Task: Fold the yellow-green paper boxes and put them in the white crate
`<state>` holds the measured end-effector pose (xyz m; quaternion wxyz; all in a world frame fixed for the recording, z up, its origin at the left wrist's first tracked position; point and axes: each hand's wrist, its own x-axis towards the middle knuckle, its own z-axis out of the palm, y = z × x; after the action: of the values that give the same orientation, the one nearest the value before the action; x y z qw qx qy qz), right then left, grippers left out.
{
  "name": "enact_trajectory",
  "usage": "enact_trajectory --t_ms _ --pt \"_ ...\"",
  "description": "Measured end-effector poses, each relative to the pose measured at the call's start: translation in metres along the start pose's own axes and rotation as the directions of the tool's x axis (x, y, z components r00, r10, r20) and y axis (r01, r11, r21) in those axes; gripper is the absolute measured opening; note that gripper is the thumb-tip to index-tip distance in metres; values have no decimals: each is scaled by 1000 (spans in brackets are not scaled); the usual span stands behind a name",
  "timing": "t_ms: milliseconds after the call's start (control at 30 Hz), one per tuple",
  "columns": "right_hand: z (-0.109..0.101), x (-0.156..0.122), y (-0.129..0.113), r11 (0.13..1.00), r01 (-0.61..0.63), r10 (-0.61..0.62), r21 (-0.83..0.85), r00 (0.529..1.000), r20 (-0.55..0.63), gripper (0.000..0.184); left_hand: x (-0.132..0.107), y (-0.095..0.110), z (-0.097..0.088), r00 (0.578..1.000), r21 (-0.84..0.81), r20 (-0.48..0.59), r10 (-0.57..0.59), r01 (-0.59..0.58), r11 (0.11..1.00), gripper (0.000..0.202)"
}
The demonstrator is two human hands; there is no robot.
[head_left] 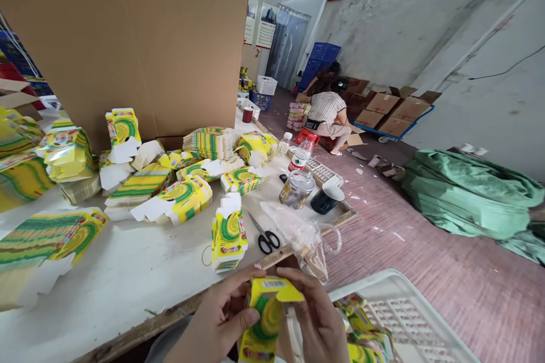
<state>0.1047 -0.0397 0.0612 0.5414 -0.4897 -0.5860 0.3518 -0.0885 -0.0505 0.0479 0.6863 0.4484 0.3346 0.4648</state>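
Note:
Between my two hands, at the table's front edge, is a yellow and green printed carton with a barcode on its upper end. My left hand grips its left side, the thumb lying across the front panel. My right hand is closed around the right side, by a raised yellow flap. The carton's lower end is cut off by the frame. Just beyond my hands, a small stack of flat cartons stands on the white table, with black-handled scissors to its right.
Bundles of flat cartons cover the table's left and back, before a large cardboard sheet. A jar, dark mug, bottle and plastic bag line the right edge. A white basket holds cartons. A person sits beyond.

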Motion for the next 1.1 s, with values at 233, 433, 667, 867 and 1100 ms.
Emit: enact_trajectory --t_ms 233,433,667,867,1100 --pt "5 -4 7 982 -175 184 -74 973 140 40 -1 -5 -1 996 156 -80 38 -25 987 43" --pt "19 -8 19 980 -159 173 -123 978 115 26 -1 -2 -3 1000 156 -1 9 -8 988 47" --pt "21 -11 23 959 -207 244 -194 951 190 34 2 -3 0 1000 38 -25 -12 13 999 43" --pt "11 -8 17 973 -106 140 -204 977 163 29 3 -3 -3 999 19 -33 -43 44 999 44" --pt "-22 -5 16 996 -66 71 -57 994 89 18 11 -15 19 996 -9 58 -73 74 997 45"
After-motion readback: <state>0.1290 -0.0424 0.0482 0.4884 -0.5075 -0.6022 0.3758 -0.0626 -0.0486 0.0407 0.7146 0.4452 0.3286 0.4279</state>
